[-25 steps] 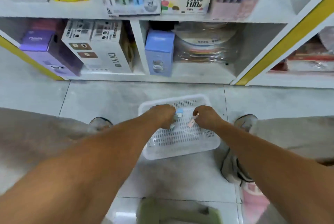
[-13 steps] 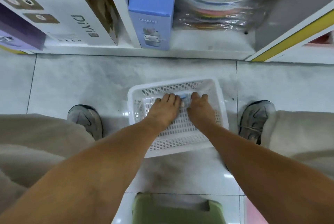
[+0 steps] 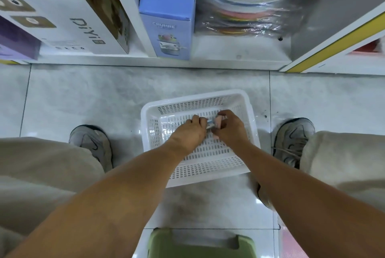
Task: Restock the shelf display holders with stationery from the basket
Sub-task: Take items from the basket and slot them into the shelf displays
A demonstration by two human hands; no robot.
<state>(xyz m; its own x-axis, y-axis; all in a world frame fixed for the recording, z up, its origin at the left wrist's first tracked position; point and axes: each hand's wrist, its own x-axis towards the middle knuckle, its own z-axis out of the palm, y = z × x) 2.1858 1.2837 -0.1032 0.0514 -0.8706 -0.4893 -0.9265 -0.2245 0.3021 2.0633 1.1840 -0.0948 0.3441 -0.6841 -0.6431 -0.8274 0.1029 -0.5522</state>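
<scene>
A white perforated plastic basket stands on the tiled floor between my feet. Both my hands are inside it, close together near its far half. My right hand grips a small pink stationery item between curled fingers and thumb. My left hand has its fingers curled round a small blue and white item, mostly hidden by the fingers. The rest of the basket floor shows only bare mesh. The shelf display holders are out of view.
The bottom shelf ahead holds a blue CRUHRE box, a white DiYi box, purple boxes and a plastic-wrapped stack of coloured discs. My shoes flank the basket. A green stool is below me.
The view tilted down, losing the upper shelves. My hands pressed flat into the basket, then curled and lifted slightly with the pink and blue items in them.
</scene>
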